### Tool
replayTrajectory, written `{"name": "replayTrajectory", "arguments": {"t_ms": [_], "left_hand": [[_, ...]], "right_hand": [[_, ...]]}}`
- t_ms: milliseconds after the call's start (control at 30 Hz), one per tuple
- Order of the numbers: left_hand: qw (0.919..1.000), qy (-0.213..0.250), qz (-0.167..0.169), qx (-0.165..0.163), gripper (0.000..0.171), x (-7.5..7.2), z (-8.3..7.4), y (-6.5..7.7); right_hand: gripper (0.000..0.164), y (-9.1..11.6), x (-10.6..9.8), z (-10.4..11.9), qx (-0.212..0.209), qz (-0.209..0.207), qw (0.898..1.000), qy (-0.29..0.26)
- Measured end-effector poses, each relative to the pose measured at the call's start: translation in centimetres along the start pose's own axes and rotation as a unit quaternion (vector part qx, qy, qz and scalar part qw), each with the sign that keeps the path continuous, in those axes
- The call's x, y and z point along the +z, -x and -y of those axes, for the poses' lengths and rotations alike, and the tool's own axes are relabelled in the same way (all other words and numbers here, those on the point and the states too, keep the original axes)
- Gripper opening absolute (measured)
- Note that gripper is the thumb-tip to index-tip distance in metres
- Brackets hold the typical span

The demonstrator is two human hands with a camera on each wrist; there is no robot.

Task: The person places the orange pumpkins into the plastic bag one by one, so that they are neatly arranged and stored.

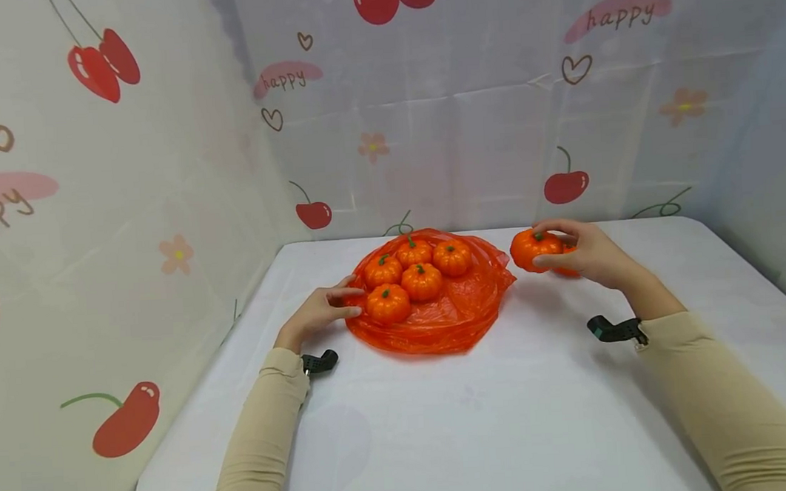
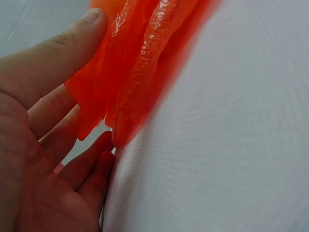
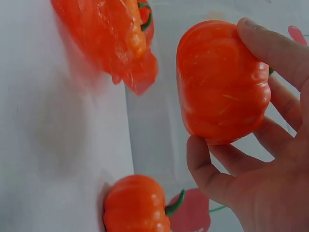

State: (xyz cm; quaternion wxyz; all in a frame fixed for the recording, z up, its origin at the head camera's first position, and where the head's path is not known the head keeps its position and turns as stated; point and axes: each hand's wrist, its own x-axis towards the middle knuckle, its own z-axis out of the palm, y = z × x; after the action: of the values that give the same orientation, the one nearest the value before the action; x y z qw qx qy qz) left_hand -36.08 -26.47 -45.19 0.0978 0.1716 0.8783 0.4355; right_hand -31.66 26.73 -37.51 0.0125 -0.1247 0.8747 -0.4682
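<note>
My right hand [image 1: 590, 254] grips a small orange toy pumpkin [image 1: 530, 251] with a green stem, held up over the right part of the table. In the right wrist view the thumb and fingers hold this pumpkin [image 3: 222, 82] by its sides. A second pumpkin [image 3: 135, 205] lies on the table below, mostly hidden behind the hand in the head view. My left hand [image 1: 316, 314] holds the left edge of a thin red plastic bag [image 1: 463, 316], thumb in front and fingers behind. Several pumpkins [image 1: 421, 282] sit clustered on the spread bag.
The white-covered table [image 1: 443, 436] backs onto a hanging curtain [image 1: 440, 124] printed with cherries and hearts. Another curtain side [image 1: 135, 289] runs along the left edge. Black wrist cameras [image 1: 616, 329] stick out from both sleeves.
</note>
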Motion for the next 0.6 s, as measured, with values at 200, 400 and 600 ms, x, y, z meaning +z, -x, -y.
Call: {"name": "replayTrajectory", "arguments": {"t_ms": [200,400,600], "left_hand": [[0.9999,0.01,0.0,-0.002,0.051,0.2,0.2,0.0],[1.0,0.006,-0.002,-0.006,0.05,0.1,0.1,0.1],[1.0,0.008,-0.003,-0.003,0.049,0.1,0.1,0.0]], "right_hand": [[0.06,-0.3,1.3,0.7,-0.013,0.024,1.0,-0.01],[0.056,-1.0,2.5,1.7,-0.059,0.055,0.997,0.007],[0.056,-2.2,3.7,2.7,-0.066,0.085,0.994,0.015]]}}
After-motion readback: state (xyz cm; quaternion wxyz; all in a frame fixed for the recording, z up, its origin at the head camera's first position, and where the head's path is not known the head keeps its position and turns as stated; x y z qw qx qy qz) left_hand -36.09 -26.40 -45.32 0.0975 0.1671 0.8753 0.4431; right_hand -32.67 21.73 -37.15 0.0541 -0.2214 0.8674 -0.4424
